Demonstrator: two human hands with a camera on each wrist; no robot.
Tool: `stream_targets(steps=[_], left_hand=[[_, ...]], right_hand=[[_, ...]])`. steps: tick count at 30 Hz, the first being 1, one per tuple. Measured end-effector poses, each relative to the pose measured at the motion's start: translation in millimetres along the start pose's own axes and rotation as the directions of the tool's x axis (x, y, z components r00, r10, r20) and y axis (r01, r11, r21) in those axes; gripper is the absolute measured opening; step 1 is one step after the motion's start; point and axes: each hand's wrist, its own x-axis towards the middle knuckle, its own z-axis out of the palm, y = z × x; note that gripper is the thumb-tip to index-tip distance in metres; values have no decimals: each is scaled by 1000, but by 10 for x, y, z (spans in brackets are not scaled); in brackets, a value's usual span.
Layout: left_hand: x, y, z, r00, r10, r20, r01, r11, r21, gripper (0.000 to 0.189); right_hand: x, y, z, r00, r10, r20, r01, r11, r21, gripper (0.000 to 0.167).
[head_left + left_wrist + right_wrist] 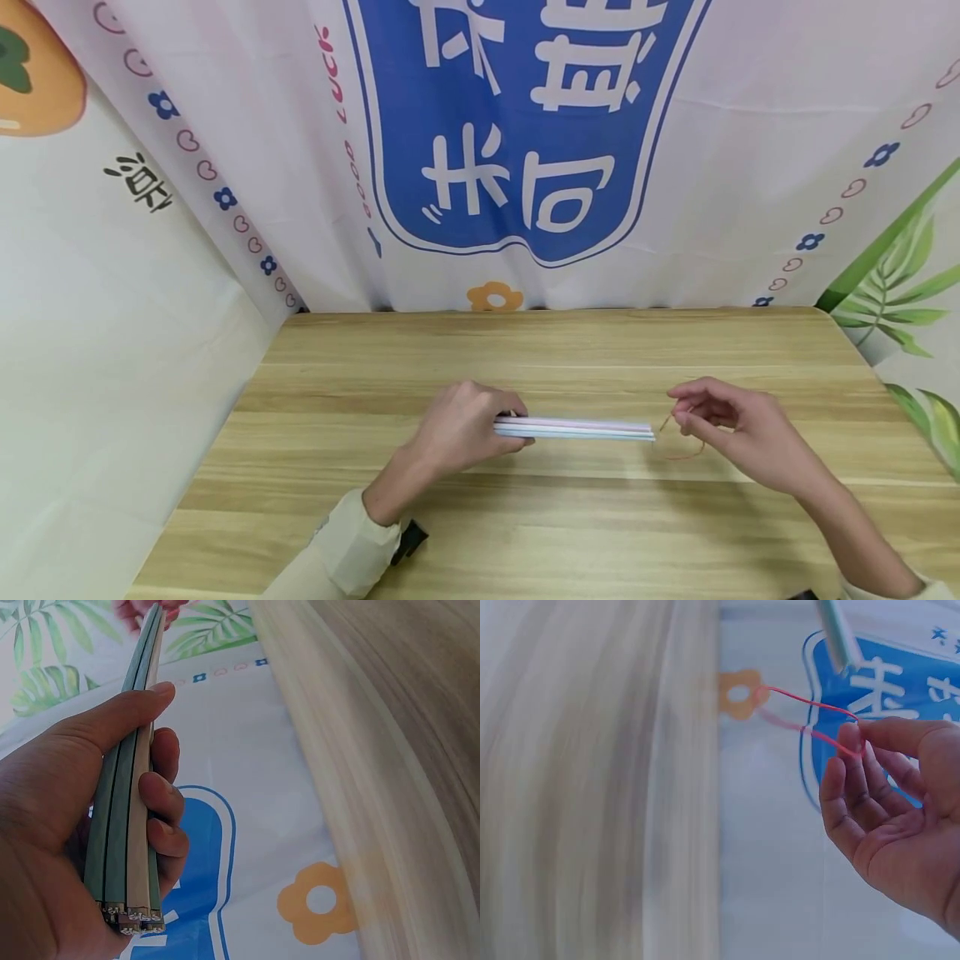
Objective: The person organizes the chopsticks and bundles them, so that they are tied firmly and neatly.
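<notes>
A bundle of long, slim pastel sticks, blue, white and pink, lies level in my left hand. In the left wrist view, my thumb presses along one side of the sticks and the fingers curl round the other; their near ends look crimped. Just beyond the bundle's right end in the head view is my right hand. Its thumb and forefinger pinch a thin red elastic loop, which hangs stretched out toward the left in the right wrist view. Loop and bundle are apart there.
Beneath both hands is a wood-grain table. A white printed cloth with a blue emblem hangs along the table's far edge, and a pale cloth covers the left side.
</notes>
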Motion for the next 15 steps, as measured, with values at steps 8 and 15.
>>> stream_targets(steps=[8, 15], left_hand=[[3, 12, 41, 1000, -4, -17, 4, 1000, -1, 19], [5, 5, 63, 998, -36, -41, 36, 999, 2, 19]], right_hand=[[97, -231, 168, 999, 39, -14, -36, 986, 165, 26], [104, -343, 279, 1000, 7, -2, -6, 971, 239, 26]])
